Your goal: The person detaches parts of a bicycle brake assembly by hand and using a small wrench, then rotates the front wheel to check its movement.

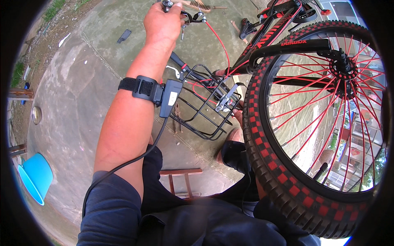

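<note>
The wire basket (201,127) lies by the front wheel (272,165), a silver bracket (225,101) showing at its right side, and a blue bucket (42,174) stands near the left edge of the concrete floor (78,135), which borders earth and grass. Above the floor, left of the bike frame (274,36), the left hand (163,25) has its grip closed round a black brake part (198,17); the right hand (238,115), mostly behind the wheel, is near the bracket, its grip impossible to tell.

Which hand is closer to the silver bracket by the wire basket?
The right hand, partly hidden by the checkered tyre, is close beside the silver bracket. The left hand is farther off, up at the black lever.
</note>
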Demonstrator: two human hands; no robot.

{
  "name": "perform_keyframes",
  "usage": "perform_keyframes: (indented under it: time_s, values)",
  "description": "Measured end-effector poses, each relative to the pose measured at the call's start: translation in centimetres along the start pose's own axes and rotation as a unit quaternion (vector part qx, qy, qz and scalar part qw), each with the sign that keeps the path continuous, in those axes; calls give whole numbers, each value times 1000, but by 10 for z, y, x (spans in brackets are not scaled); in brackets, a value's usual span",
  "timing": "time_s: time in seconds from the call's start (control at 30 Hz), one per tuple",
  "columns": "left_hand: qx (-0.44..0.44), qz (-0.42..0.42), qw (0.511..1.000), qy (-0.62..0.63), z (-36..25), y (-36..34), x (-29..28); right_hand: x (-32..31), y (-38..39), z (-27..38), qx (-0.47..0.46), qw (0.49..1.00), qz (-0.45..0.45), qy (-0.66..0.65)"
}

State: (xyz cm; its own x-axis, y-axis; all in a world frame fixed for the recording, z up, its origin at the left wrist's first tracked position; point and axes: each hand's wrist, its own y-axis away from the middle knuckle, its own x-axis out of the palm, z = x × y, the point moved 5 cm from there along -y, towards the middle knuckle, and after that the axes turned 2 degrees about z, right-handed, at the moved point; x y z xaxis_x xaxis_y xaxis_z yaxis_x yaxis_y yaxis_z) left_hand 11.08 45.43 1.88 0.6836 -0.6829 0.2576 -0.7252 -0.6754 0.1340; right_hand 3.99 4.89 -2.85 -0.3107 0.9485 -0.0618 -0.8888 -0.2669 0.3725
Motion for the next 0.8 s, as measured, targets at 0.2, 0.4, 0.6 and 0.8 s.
perform_keyframes:
  time_s: [0.2, 0.4, 0.6, 0.8]
  values:
    - [1, 3, 1000, 9, 0, 0, 3, -4, -4, -6, -15, 1000, -8, -8]
    - [8, 1, 1000, -5, -2, -1, 1, -5, -9, -10, -26, 1000, -11, -13]
    - [-22, -34, 998, -42, -13, 7, 6, -6, -8, -13, -31, 999, -13, -16]
    - [-20, -42, 999, -27, -14, 6, 5, -7, -9, -15, -35, 999, -16, -13]
